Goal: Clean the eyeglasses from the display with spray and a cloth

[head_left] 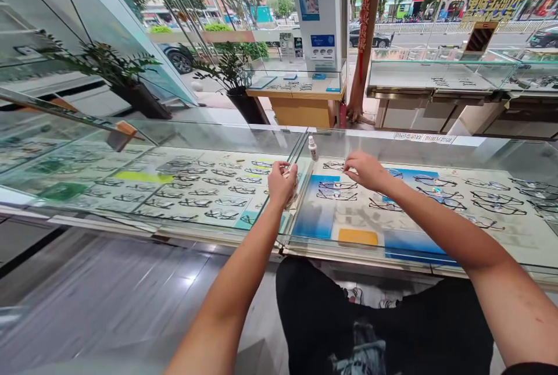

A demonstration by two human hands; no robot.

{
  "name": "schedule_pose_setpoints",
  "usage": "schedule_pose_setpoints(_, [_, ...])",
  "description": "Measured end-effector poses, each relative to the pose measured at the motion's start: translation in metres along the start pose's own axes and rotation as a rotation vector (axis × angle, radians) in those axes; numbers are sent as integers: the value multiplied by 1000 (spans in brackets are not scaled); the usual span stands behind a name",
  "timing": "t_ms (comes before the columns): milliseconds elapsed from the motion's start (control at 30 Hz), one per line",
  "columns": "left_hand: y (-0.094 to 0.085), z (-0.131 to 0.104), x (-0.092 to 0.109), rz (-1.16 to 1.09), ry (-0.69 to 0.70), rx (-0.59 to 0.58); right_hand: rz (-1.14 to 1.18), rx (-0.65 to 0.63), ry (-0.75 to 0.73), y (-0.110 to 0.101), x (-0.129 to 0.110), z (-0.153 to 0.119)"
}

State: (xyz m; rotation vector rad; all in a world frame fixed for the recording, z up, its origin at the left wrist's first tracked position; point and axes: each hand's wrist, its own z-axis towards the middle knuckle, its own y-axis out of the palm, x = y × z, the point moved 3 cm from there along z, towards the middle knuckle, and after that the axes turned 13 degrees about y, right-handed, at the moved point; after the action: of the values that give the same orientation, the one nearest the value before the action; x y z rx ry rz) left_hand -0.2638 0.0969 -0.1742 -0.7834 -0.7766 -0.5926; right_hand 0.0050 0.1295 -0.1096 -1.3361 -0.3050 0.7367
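My left hand (282, 182) is above the glass counter near the joint between two cases, its fingers curled round something small that I cannot make out. Over the right case, my right hand (362, 169) has its fingers bent and pressed together near the temple of a pair of glasses (333, 165); whether it holds anything is hidden. A small white spray bottle (313, 148) stands upright on the counter between and beyond the hands. Below the glass lie rows of eyeglasses (337, 185), some on blue sheets (317, 224).
The long glass counter (244, 235) runs across the view, with a yellow case (357, 238) inside. A wooden block (122, 135) is at left. Potted plants (238, 81) and further display cases (431, 75) stand beyond. A wooden trunk (368, 32) rises behind.
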Motion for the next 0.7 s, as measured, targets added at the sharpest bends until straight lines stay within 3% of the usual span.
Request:
schedule_pose_setpoints(267, [10, 1, -3, 207, 108, -89, -195, -153, -57, 29, -2, 17])
schedule_pose_setpoints(700, [11, -2, -6, 258, 111, -169, -301, -286, -10, 37, -3, 25])
